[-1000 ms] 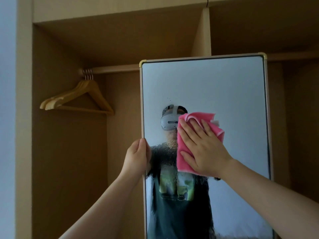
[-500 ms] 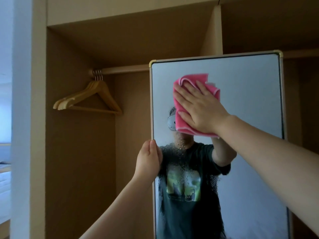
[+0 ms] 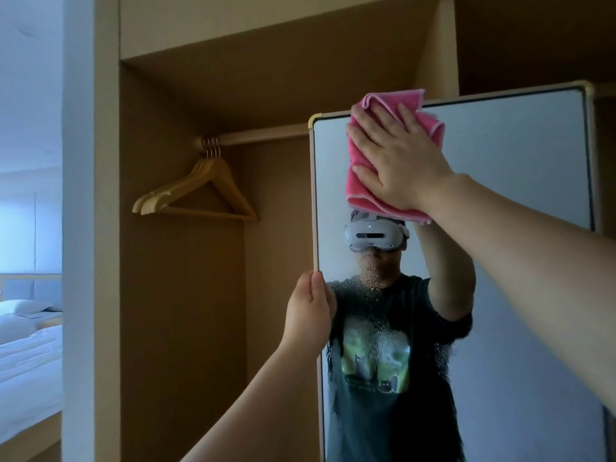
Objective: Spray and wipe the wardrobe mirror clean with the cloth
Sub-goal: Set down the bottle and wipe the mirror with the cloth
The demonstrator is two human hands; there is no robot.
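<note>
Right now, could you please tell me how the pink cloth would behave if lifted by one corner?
Probably floppy: the pink cloth bunches in soft folds under the right hand. Likely light, since a flat palm alone pins it to the mirror.

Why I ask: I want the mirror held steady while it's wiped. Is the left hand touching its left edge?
Touching. The head view shows the left hand curled round the left edge of the mirror, with no gap between them.
</note>
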